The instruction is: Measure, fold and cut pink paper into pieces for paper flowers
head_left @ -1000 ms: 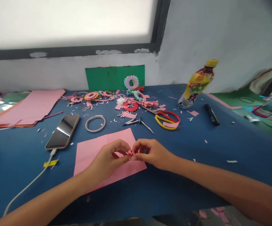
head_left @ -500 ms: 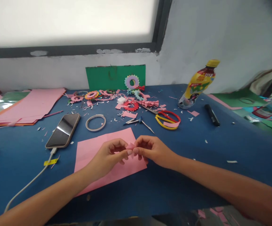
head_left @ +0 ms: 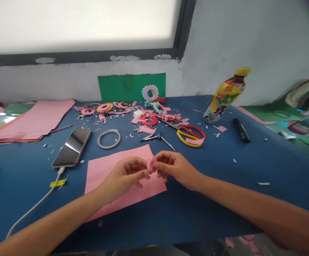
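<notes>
Between my two hands is a small folded piece of pink paper (head_left: pixel 150 162), raised above a large pink sheet (head_left: pixel 103 177). My right hand (head_left: pixel 176 167) pinches it between thumb and fingers. My left hand (head_left: pixel 127 175) is closed at its left side, thumb and fingertips against the lower edge; the exact contact is partly hidden. Just beyond the sheet lie a drawing compass (head_left: pixel 158 137) and scissors (head_left: pixel 190 136) with red and yellow handles. A roll of narrow tape (head_left: pixel 109 139) rests to their left.
A phone (head_left: pixel 72 147) with a white cable (head_left: pixel 37 206) lies left. Behind stand a heap of paper rings and scraps (head_left: pixel 149 120) and a green board (head_left: pixel 117 87). A stack of pink paper (head_left: pixel 42 117) is far left; a bottle (head_left: pixel 225 96) and a black marker (head_left: pixel 241 130) are right.
The folded pink paper has turned in my fingers and now stands more upright, showing a flat face. My right hand has risen slightly; the left fingertips have shifted lower on the piece.
</notes>
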`<state>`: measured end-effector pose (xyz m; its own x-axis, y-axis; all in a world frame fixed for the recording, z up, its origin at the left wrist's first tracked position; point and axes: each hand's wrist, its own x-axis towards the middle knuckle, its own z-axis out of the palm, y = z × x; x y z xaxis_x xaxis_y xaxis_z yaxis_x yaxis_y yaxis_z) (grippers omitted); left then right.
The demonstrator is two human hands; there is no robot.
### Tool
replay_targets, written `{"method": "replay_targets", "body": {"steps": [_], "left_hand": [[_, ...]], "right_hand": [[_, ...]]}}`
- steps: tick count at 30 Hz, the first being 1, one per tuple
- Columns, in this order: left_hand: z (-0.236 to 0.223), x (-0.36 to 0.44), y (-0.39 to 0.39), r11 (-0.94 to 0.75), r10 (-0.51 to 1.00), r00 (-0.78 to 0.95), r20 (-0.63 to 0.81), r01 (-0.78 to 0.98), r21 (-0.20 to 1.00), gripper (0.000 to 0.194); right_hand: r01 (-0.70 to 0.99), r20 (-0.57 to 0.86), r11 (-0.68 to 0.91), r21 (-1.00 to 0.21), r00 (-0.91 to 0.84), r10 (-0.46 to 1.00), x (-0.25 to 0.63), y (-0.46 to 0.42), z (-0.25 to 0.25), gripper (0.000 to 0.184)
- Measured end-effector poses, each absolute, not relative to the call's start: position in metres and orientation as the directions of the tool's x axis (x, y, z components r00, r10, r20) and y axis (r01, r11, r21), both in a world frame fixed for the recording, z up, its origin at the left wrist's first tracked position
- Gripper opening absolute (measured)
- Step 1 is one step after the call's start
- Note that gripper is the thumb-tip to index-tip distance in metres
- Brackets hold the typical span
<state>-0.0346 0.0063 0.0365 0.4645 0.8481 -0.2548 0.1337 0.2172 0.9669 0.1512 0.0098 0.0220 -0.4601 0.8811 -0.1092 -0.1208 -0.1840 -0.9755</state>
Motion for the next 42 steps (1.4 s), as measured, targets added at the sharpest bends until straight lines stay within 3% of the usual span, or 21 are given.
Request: {"method": "replay_targets", "body": {"steps": [7, 14, 22, 31, 42], "left_hand": [[0.0364, -0.0317, 0.0055, 0.173, 0.845, 0.477, -0.240, 0.181, 0.968, 0.014], [0.0342, -0.0326, 0.0070, 0.126, 0.884, 0.418, -0.210, 0.219, 0.968, 0.017], [0.0343, -0.0342, 0.0077, 0.052, 0.906, 0.386, -0.173, 0.305, 0.951, 0.013], [0.0348, -0.0354, 0.0087, 0.297, 0.818, 0.462, -0.343, 0.171, 0.940, 0.015], [0.0377, -0.0355, 0.0089, 0.245, 0.834, 0.451, -0.318, 0.216, 0.945, 0.010]], "right_hand": [[-0.143, -0.161, -0.258, -0.956, -0.477, 0.864, 0.1512, 0.0110, 0.0171, 0.023], [-0.078, -0.083, -0.134, -0.988, -0.462, 0.883, 0.1488, 0.0088, 0.0146, 0.033], [0.040, -0.076, -0.065, -0.997, -0.452, 0.889, 0.1525, 0.0095, 0.0169, 0.026], [0.043, -0.069, -0.054, -0.998, -0.507, 0.859, 0.1533, 0.0082, 0.0174, 0.017], [0.223, 0.058, 0.191, -0.956, -0.492, 0.869, 0.1526, 0.0041, 0.0187, 0.026]]}}
